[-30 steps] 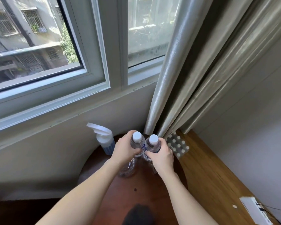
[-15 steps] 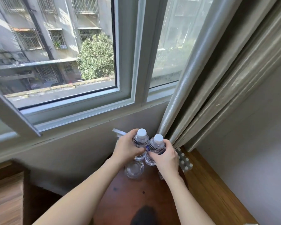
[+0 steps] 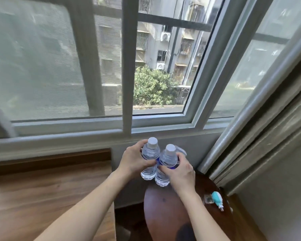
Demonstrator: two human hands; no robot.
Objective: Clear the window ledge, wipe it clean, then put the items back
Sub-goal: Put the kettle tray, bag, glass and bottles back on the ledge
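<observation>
Two clear plastic water bottles with white caps are held side by side above the round wooden stool (image 3: 165, 211). My left hand (image 3: 132, 162) grips the left bottle (image 3: 150, 153) around its middle. My right hand (image 3: 182, 173) grips the right bottle (image 3: 169, 160) the same way. Both bottles are off the stool, just below the pale window ledge (image 3: 76, 141), which runs across the view. The white top of a spray bottle (image 3: 181, 151) peeks out behind the right bottle.
A small teal and white plug-in device (image 3: 217, 200) lies on the stool's right side. A wooden desk (image 3: 42, 188) stands to the left. Grey curtains (image 3: 268, 127) hang at the right beside a plain wall.
Both hands have lifted the two bottles off the stool and carried them up towards the ledge. The view has swung up and to the left.
</observation>
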